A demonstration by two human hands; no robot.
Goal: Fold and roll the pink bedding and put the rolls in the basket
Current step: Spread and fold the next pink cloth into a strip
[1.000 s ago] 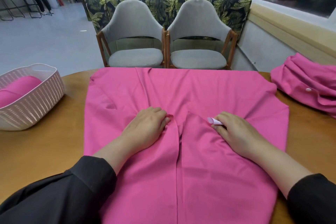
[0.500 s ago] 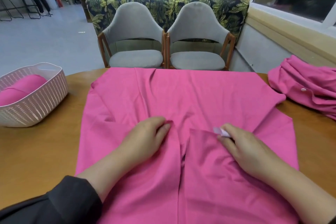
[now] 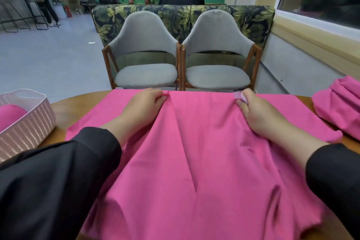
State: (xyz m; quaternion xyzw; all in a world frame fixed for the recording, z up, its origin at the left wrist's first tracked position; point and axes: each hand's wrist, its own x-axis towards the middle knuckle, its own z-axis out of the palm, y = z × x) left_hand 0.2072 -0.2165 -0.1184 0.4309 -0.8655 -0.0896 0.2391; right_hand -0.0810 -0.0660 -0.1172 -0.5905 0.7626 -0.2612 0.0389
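The far edge of the sheet is pinched by both hands. The left hand is curled over a gathered fold of the cloth, its fingers closed on it. The right hand is likewise closed on the edge, with a small white tag caught between thumb and fingers. Between the two grips the cloth is drawn into a crease that runs back toward the person, and black sleeves are seen on both forearms.

Under the grips the sheet is spread over a round wooden table, its near part hanging toward the person. To the left of the left grip, well apart from it, a pale woven basket stands on the table; a pink roll lies inside it. To the right of the right grip a bunched pink heap rests at the table's edge, just beside the sheet.

Beyond the grips two grey chairs are set side by side.
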